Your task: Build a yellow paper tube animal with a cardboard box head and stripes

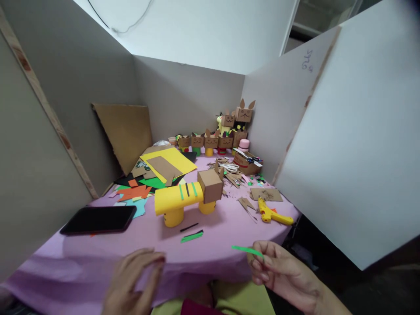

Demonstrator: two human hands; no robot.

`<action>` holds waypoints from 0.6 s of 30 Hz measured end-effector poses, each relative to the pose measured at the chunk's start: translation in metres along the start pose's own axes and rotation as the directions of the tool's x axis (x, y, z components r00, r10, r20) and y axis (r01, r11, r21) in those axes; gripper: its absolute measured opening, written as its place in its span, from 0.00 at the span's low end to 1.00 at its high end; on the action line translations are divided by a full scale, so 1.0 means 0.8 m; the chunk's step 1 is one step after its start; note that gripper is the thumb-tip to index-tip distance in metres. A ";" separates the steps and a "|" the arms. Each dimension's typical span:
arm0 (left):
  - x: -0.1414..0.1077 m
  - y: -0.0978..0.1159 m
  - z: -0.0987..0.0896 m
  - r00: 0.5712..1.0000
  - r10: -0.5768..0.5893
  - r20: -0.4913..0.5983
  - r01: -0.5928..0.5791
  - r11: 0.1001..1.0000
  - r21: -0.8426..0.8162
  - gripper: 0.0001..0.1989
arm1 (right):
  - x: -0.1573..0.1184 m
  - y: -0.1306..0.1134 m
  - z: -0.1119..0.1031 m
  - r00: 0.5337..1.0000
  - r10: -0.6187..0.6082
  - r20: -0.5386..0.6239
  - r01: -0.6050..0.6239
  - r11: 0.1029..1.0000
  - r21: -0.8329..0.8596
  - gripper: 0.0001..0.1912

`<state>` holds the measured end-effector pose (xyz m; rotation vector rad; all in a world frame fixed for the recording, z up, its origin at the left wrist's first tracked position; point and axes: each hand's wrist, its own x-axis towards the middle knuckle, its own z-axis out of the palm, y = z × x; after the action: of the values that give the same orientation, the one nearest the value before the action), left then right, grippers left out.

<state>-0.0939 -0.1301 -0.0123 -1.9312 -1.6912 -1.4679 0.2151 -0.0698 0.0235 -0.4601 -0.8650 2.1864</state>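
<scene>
The right hand (278, 269) pinches a thin green paper strip (246, 250) between thumb and fingertips, just over the near edge of the table (229, 227). The left hand (131, 280) holds nothing, its fingers curled and thumb close to them. Beyond the hands stands a yellow paper animal (183, 199) with a cardboard box head, more strips (192, 234) lying in front of it. A yellow glue gun (271, 214) lies to the right, a phone (98, 218) to the left.
</scene>
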 end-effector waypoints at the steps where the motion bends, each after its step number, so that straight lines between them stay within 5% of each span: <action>1: 0.007 0.021 0.011 0.991 0.125 0.039 -0.124 0.992 -0.027 0.05 | 0.001 0.003 0.002 1.000 0.004 0.007 -0.004 1.000 -0.006 0.10; 6: 0.040 0.079 0.036 0.938 0.341 0.062 -0.332 0.936 -0.122 0.09 | 0.005 0.014 0.005 0.998 0.058 0.002 -0.058 0.998 -0.032 0.12; 14: 0.049 0.085 0.027 0.897 0.428 0.113 -0.409 0.899 -0.157 0.10 | 0.012 0.024 0.008 0.991 0.132 0.004 -0.132 0.990 -0.045 0.13; 18: 0.049 0.091 0.027 0.922 0.380 0.073 -0.363 0.915 -0.175 0.09 | 0.014 0.024 0.011 0.988 0.153 -0.003 -0.153 0.987 -0.049 0.14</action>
<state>-0.0271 -0.1140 0.0385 -2.2943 -1.1758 -1.4062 0.1932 -0.0750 0.0154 -0.5664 -0.9125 2.3084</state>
